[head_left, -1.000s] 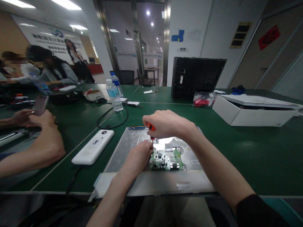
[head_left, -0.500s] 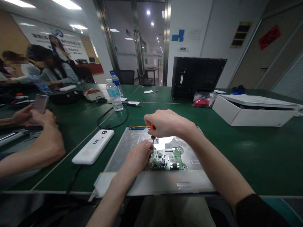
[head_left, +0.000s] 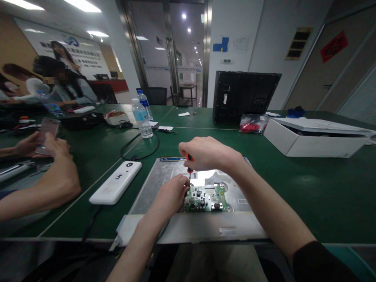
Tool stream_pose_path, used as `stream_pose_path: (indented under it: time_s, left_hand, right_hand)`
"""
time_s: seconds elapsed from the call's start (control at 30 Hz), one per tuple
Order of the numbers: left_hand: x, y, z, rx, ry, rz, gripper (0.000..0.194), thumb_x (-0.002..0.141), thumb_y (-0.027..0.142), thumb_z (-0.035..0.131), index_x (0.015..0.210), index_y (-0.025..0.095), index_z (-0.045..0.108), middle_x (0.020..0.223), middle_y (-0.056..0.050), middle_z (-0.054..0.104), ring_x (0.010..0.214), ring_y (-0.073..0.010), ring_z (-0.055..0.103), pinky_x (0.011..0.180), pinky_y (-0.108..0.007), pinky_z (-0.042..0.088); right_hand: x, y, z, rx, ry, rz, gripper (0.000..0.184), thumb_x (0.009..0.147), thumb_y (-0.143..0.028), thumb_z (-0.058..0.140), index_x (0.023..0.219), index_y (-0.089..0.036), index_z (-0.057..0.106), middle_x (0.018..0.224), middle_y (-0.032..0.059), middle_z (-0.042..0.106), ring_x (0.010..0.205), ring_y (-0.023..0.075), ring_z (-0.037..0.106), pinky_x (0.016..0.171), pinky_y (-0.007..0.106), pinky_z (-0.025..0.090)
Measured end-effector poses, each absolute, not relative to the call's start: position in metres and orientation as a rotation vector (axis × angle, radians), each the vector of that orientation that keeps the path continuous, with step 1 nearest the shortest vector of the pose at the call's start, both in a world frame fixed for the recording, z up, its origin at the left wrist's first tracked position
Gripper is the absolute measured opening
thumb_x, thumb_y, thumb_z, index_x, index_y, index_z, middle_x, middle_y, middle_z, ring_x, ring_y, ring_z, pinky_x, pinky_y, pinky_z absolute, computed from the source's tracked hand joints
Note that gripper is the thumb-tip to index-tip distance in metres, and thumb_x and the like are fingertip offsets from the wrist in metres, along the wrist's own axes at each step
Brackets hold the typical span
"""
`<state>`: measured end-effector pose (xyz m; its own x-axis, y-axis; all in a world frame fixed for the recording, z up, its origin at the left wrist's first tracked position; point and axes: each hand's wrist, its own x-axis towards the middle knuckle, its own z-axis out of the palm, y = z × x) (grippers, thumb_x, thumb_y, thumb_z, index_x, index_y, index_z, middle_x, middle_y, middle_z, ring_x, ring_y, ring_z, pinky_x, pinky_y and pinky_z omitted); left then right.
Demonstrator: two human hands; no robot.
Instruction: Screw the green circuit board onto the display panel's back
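Right hand (head_left: 205, 152) grips a screwdriver (head_left: 190, 158); left hand (head_left: 174, 192) is by the circuit board (head_left: 207, 199), grip unclear; white device (head_left: 116, 183) reads "5".

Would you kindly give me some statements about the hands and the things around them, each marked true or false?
1. The right hand holds an orange-handled screwdriver. True.
2. The left hand rests on the white box. False: its fingers are at the edge of the green circuit board, close by the screwdriver's shaft.
3. The green circuit board lies on a metal panel. True.
4. The white device marked 5 lies to the right of the metal panel. False: it lies to its left.
5. A white-capped bottle stands nearer than a blue-capped bottle. True.
6. The co-worker's hands hold scissors. False: they hold a phone.
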<state>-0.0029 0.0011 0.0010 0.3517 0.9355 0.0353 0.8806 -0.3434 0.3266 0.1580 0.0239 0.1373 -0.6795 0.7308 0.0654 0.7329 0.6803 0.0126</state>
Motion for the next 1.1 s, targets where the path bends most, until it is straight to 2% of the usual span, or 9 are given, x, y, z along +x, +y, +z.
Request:
stream_pose_path:
  time_s: [0.33, 0.43, 0.6, 1.1]
  left_hand:
    - [-0.0015, -0.0004, 0.0046, 2.347, 1.642, 0.316, 0.018, 0.087, 0.009, 0.048, 0.089, 0.02, 0.063, 0.099, -0.007, 0.067, 0.093, -0.0224, 0.063, 0.08, -0.031, 0.045]
    - [-0.0013, 0.0, 0.0044, 2.342, 1.649, 0.32, 0.017, 0.087, 0.01, 0.048, 0.089, 0.019, 0.062, 0.098, -0.007, 0.067, 0.093, -0.0227, 0.063, 0.08, -0.031, 0.045]
    - [-0.0026, 0.0006, 0.0011, 2.353, 1.653, 0.325, 0.016, 0.088, 0.011, 0.048, 0.089, 0.02, 0.062, 0.097, -0.007, 0.067, 0.091, -0.0234, 0.064, 0.077, -0.031, 0.045]
    - [-0.0028, 0.0009, 0.0014, 2.356, 1.648, 0.313, 0.015, 0.088, 0.01, 0.049, 0.089, 0.019, 0.061, 0.099, -0.007, 0.066, 0.092, -0.023, 0.063, 0.078, -0.031, 0.044]
  right_hand:
    - [0.1588, 0.0249, 0.1372, -1.237, -2.82, -0.069, 0.032, 0.088, -0.038, 0.062, 0.113, -0.017, 0.063, 0.098, 0.0102, 0.071, 0.086, 0.0218, 0.064, 0.058, 0.028, 0.032]
    - [0.1595, 0.024, 0.1367, -1.211, -2.829, -0.058, 0.033, 0.086, -0.035, 0.061, 0.114, -0.018, 0.062, 0.1, 0.0102, 0.072, 0.087, 0.0225, 0.064, 0.058, 0.028, 0.032]
    - [0.1595, 0.0234, 0.1359, -1.205, -2.854, -0.041, 0.034, 0.079, -0.019, 0.057, 0.113, -0.018, 0.061, 0.101, 0.0096, 0.071, 0.085, 0.021, 0.064, 0.057, 0.027, 0.03]
    - [0.1584, 0.023, 0.1381, -1.24, -2.85, -0.051, 0.029, 0.085, -0.025, 0.057, 0.113, -0.019, 0.061, 0.1, 0.0089, 0.071, 0.084, 0.0204, 0.064, 0.057, 0.027, 0.03]
